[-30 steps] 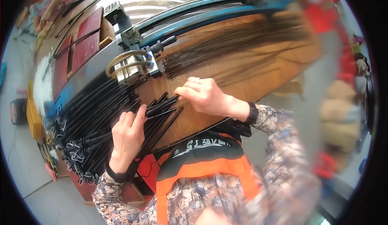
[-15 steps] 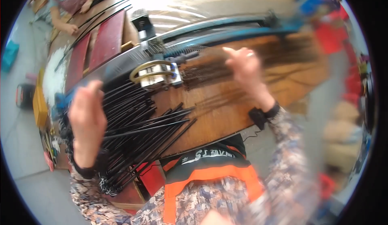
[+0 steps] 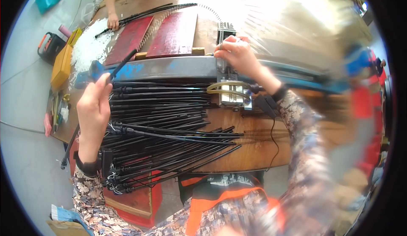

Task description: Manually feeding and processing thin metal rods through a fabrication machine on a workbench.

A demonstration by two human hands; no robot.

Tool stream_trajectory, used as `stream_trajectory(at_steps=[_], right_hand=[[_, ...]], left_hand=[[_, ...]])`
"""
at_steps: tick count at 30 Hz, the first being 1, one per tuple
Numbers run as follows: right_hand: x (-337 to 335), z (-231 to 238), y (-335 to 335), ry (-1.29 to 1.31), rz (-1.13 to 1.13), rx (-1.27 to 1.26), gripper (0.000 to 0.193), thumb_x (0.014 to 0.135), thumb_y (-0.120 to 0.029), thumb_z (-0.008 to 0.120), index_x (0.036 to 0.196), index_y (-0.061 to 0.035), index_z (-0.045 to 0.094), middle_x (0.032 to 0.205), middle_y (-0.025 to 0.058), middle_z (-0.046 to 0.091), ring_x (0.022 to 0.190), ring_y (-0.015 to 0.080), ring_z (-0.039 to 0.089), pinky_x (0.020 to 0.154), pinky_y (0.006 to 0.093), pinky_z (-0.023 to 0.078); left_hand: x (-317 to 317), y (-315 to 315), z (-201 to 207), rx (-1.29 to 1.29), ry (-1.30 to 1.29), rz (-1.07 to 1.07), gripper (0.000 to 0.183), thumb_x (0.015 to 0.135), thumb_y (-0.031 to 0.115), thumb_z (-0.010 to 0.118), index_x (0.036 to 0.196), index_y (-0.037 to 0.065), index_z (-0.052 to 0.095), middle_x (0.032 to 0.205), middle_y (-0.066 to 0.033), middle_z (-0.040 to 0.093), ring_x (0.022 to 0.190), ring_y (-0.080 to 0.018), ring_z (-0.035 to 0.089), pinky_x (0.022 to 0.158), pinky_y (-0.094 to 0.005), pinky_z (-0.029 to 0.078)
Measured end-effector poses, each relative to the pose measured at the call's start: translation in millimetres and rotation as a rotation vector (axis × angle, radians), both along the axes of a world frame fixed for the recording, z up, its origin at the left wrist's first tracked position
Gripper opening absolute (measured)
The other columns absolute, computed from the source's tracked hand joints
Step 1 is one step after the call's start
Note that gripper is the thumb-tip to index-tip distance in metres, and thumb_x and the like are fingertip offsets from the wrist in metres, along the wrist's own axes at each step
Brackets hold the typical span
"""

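In my left hand, closed fingers grip a thin black tube that slants up to the right; its other end hangs below my wrist at the left. From the tube's upper end a long, thin coil spring arches over the red boards. The spring's far end reaches my right hand, where thumb and fingers pinch it above the blue-grey metal rail. Just below that hand sits a small metal fixture with yellowish hoses. Many black tubes lie in a pile between my forearms.
Two red boards lie beyond the rail. White small pieces are heaped at the far left, beside a yellow box. Across the table, a co-worker's hand touches black tubes. More springs lie on the wooden tabletop.
The view has shifted. My right hand has come in leftward, near the fixture, and now pinches the spring. The spring now arches high from the black tube in my left hand.
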State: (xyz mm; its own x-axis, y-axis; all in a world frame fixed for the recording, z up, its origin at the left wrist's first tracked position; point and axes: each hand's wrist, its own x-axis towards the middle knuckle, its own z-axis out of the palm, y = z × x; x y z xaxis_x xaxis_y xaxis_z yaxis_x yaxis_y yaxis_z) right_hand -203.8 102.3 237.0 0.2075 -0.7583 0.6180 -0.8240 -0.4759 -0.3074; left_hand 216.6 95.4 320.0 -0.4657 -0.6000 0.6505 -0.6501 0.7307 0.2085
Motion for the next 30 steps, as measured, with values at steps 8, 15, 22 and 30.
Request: stream_trajectory(at_steps=[8,15,22,30], right_hand=[[-6.9,9.4,-0.3,0.517,-0.161,-0.131,0.012,0.086,-0.023,0.074,0.082,-0.0144,0.067,0.078,-0.0003,0.066,0.089,0.0183,0.063,0.099,0.0396,0.033],[-143.3,13.5,118.6,0.615,-0.406,-0.375,0.02,0.068,-0.001,0.075,0.076,-0.0131,0.062,0.071,0.0041,0.06,0.074,0.026,0.058,0.064,0.0402,0.046],[-250.3,-12.7,167.8,0.575,-0.494,-0.194,0.004,0.089,-0.011,0.067,0.088,-0.0067,0.066,0.082,0.0107,0.064,0.084,0.029,0.06,0.085,0.0412,0.046],[-242.0,-32.1,172.5,0.382,-0.566,-0.136,0.006,0.09,-0.006,0.067,0.086,-0.0024,0.063,0.078,0.0129,0.055,0.078,0.0307,0.056,0.072,0.0427,0.046]], left_hand=[[-36.3,-15.6,-14.7,-0.044,-0.064,0.017,0.026,0.094,0.014,0.067,0.12,0.014,0.068,0.073,-0.0119,0.056,0.062,-0.0319,0.058,0.058,-0.0402,0.046],[-86.9,-53.0,-48.5,-0.1,-0.246,-0.068,0.021,0.095,0.024,0.063,0.114,0.023,0.07,0.077,-0.0074,0.065,0.066,-0.0282,0.066,0.054,-0.0387,0.051],[-228.0,-70.4,-83.5,-0.203,-0.265,-0.331,0.006,0.086,0.017,0.066,0.091,0.014,0.064,0.078,-0.0066,0.066,0.068,-0.0258,0.069,0.056,-0.0362,0.056],[-231.9,-74.3,-106.0,0.026,-0.163,-0.473,0.012,0.088,0.015,0.063,0.08,0.008,0.068,0.079,-0.0111,0.066,0.074,-0.0301,0.067,0.067,-0.0415,0.055]])
